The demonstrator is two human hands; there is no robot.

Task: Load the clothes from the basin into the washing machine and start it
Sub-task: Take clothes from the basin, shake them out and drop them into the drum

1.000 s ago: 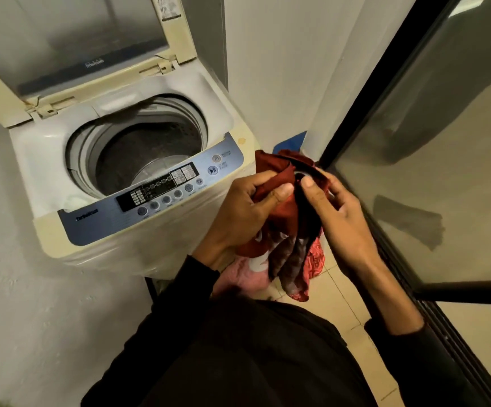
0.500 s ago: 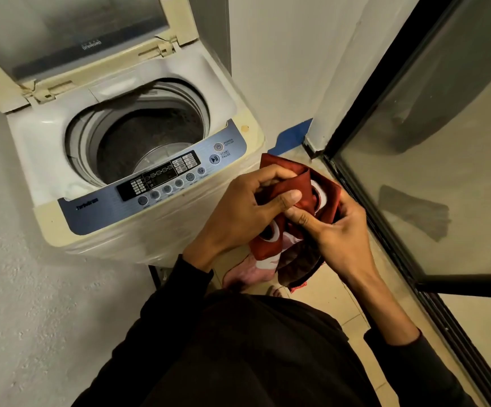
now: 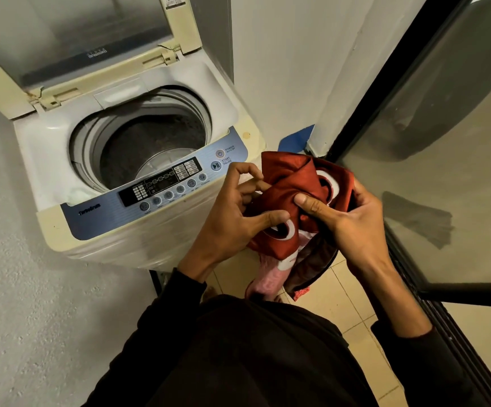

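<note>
A top-loading washing machine [image 3: 138,230] stands at the left with its lid [image 3: 71,39] raised and its drum [image 3: 150,148] showing no clothes. Its blue control panel [image 3: 162,189] faces me. Just right of the panel I hold a bunched red garment with white rings [image 3: 294,183] in both hands. My left hand [image 3: 232,221] pinches its lower left part with thumb and fingers. My right hand [image 3: 353,224] grips it from the right, thumb pressed on the fold. Pink cloth [image 3: 267,280] hangs below the garment. The basin is hidden.
A rough white wall runs along the left and a white wall corner stands behind the machine. A black-framed glass door [image 3: 444,171] fills the right side. Beige floor tiles [image 3: 353,304] lie under my hands. Blue tape [image 3: 297,139] marks the floor by the corner.
Both hands with the red garment have dropped a little and shifted their grip on the bunched cloth. The camera has tilted, so the machine sits higher and larger in view.
</note>
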